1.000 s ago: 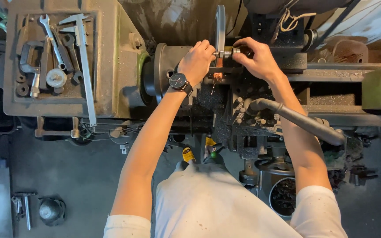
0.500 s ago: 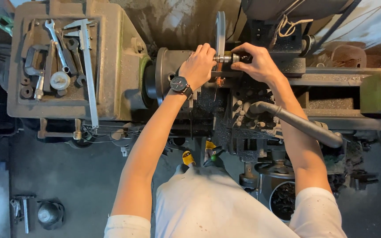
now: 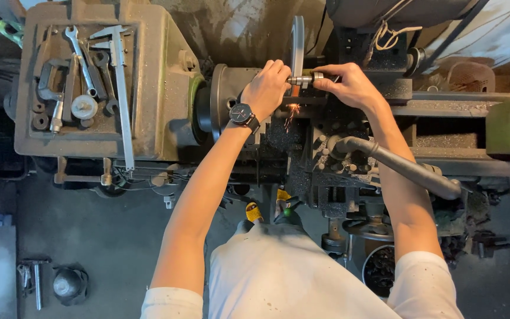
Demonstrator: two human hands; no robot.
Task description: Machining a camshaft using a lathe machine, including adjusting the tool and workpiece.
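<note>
Both hands, left (image 3: 271, 87) and right (image 3: 349, 85), pinch the small metal rod (image 3: 303, 78) beside the lathe chuck (image 3: 222, 100); sparks (image 3: 290, 111) fly, work unfinished.

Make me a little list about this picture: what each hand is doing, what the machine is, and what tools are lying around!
Machine: old metal lathe, seen from above
Left hand: fingers on a small metal tool, beside the round chuck
Right hand: pinches the same tool's other end
Sparks: orange, just below the hands
Wrist: dark watch on the left
Tool tray: wrenches, caliper, round bits
Floor: dark bowl-like thing
</note>
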